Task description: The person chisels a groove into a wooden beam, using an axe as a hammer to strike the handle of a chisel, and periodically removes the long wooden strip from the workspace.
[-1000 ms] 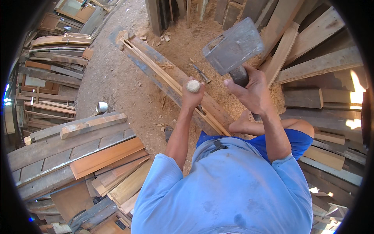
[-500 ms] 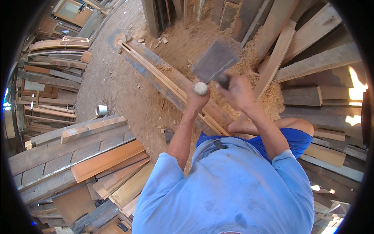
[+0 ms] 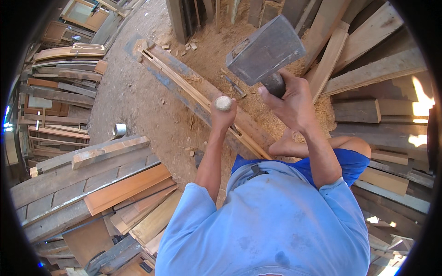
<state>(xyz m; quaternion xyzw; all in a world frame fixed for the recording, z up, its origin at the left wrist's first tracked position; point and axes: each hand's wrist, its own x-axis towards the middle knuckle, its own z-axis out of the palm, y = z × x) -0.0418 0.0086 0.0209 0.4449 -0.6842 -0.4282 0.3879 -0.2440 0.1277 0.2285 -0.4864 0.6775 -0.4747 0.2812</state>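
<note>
My right hand grips the short handle of a heavy dark metal mallet, its block head raised up above the work. My left hand is closed round a chisel, of which only the pale round wooden butt shows, standing upright on a long wooden frame piece that lies diagonally on the sawdust floor. The mallet head hangs above and to the right of the chisel butt, apart from it. The chisel's blade is hidden under my left hand.
Stacked boards and planks lie at the lower left, more timber leans at the right. A small metal tin stands on the dirt floor. A bare foot rests beside the frame piece. Window frames lie at the far left.
The mallet came down onto the chisel butt half a second ago and has since risen again, up and closer to the camera. My left hand has held the chisel in place.
</note>
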